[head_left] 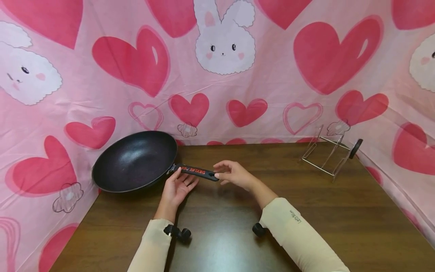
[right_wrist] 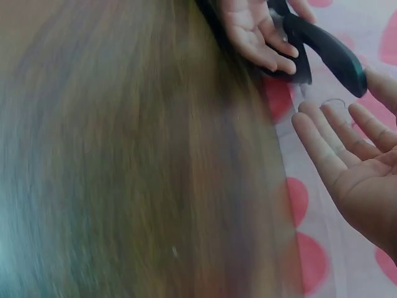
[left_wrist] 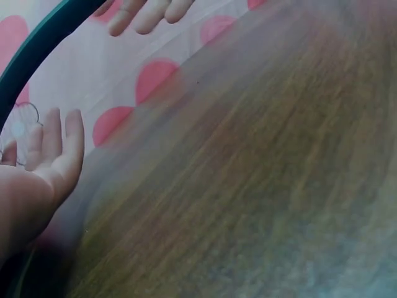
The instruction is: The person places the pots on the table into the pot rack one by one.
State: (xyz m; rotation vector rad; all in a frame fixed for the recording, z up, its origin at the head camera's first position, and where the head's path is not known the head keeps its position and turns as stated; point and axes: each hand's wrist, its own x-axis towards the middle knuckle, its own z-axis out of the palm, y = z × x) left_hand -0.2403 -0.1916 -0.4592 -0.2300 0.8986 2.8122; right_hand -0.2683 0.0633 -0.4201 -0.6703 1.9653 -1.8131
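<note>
A black wok-shaped frying pan (head_left: 134, 162) sits at the left by the pink cloth, its hollow side facing up. Its black handle (head_left: 197, 172), with red lettering, points right. My left hand (head_left: 175, 192) is palm up just below the handle's pan end, thumb at the handle and the other fingers extended beneath. At the handle's far end is my right hand (head_left: 238, 176), thumb at the tip and fingers spread apart from it. In the right wrist view, the right palm (right_wrist: 372, 186) faces the handle with fingers fairly straight. Neither hand wraps round the handle.
A thin metal wire rack (head_left: 321, 156) with a black round knob (head_left: 355, 148) stands at the back right of the brown wooden table (head_left: 217, 226). Pink cloth (head_left: 217, 87) with hearts and rabbits hangs behind the table and along both sides.
</note>
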